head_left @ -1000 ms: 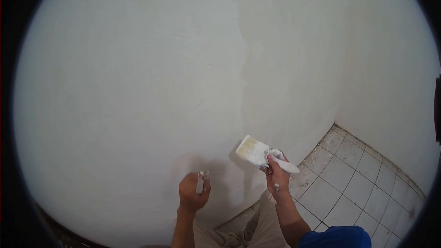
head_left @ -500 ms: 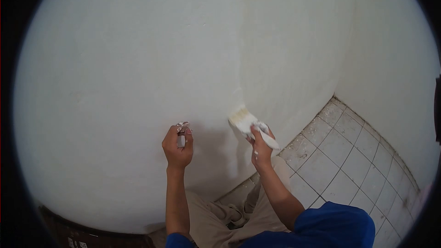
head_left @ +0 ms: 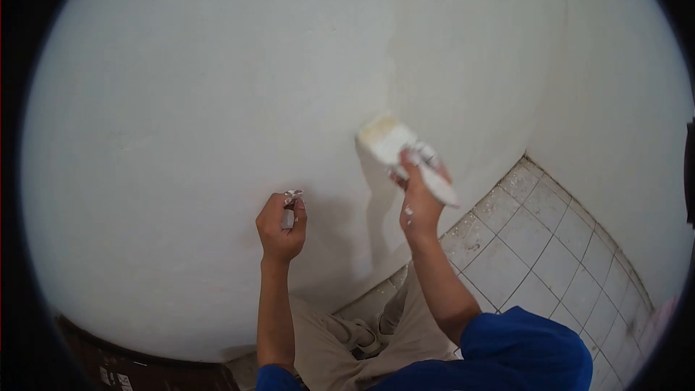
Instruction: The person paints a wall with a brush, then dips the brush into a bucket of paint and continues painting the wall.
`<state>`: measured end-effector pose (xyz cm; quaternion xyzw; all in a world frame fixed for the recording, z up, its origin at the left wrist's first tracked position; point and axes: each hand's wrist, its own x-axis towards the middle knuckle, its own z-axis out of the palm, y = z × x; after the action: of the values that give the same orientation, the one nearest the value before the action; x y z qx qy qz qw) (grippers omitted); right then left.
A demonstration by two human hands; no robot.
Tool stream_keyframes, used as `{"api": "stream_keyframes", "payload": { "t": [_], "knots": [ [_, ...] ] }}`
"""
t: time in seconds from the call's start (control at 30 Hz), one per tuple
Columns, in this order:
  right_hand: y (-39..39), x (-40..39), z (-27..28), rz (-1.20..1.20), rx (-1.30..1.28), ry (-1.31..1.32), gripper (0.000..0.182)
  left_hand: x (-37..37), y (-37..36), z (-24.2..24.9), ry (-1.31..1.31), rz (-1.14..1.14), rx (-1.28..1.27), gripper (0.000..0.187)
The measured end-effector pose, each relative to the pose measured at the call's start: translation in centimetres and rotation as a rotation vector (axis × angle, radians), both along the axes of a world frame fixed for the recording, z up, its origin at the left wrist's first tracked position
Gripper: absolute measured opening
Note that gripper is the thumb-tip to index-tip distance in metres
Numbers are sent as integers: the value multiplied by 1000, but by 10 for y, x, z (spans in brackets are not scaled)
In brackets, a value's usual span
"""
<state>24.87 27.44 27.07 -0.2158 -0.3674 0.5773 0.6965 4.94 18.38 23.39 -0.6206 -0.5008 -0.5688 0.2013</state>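
Observation:
A wide paintbrush [head_left: 387,139] with a white handle and pale bristles is gripped in my right hand [head_left: 423,192], its bristle end close against the wall [head_left: 181,101]. White paint smears the fingers and back of that hand. To the left and lower, my left hand [head_left: 282,226] is raised in front of the same wall, its fingers curled round towards the thumb with wall showing through the gap. Its fingertips carry white paint too, and no tool shows in it. Just right of the brush's bristles, a vertical line divides a whiter stretch of wall from a yellower one.
A second wall [head_left: 622,123] meets the first at a corner on the right. Below it lies a floor of pale square tiles [head_left: 507,264] with white specks along the wall's foot. A dark brown object [head_left: 145,373] is at the bottom left. My bent legs [head_left: 347,347] are below my hands.
My right hand has moved the paintbrush upward along the wall, and its handle now tilts more to the right. The left hand has stayed nearly still.

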Motion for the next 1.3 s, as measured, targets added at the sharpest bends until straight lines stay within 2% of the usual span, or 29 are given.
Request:
{"api": "stream_keyframes", "payload": {
  "t": [0.07,0.13,0.23,0.3,0.37,0.5,0.57,0.67,0.77,0.9,0.97,1.0,1.07,1.2,1.23,1.3],
  "knots": [
    [6,-14,-56,-2,-215,38,25,-1,-1,1,12,2,2,6],
    [-2,-2,-107,65,-317,-15,28,-2,-5,0,59,28,1,6],
    [-17,16,-142,61,-456,-4,25,-6,-8,0,148,62,0,8],
    [-8,26,-131,97,-436,-68,23,-2,-8,1,100,31,-7,8],
    [-1,26,-95,111,-347,-60,21,5,-14,12,12,22,8,7],
    [-5,25,12,95,-22,76,20,15,-14,8,-165,-4,16,6],
    [-18,25,48,55,124,130,19,20,-15,7,-134,14,12,6],
    [-13,8,33,29,134,-21,19,17,-12,3,-139,4,24,7],
    [4,-15,-57,-40,-146,-18,15,18,-11,1,-164,-13,18,7],
    [-7,0,-93,23,-337,-87,19,10,-16,8,-163,-15,-34,6],
    [1,4,-90,24,-394,-101,20,8,-20,8,-166,-4,-55,4],
    [9,5,-73,62,-344,-106,21,7,-20,11,-163,-3,-61,3],
    [24,10,-16,69,-216,-131,20,7,-18,17,-228,-59,-55,4],
    [25,31,87,25,86,65,18,17,-22,23,-238,-88,21,4],
    [23,27,94,1,156,112,17,15,-22,17,-243,-85,-6,4],
    [30,6,68,-10,99,57,19,8,-25,4,-254,-79,-47,6]
  ]
}}
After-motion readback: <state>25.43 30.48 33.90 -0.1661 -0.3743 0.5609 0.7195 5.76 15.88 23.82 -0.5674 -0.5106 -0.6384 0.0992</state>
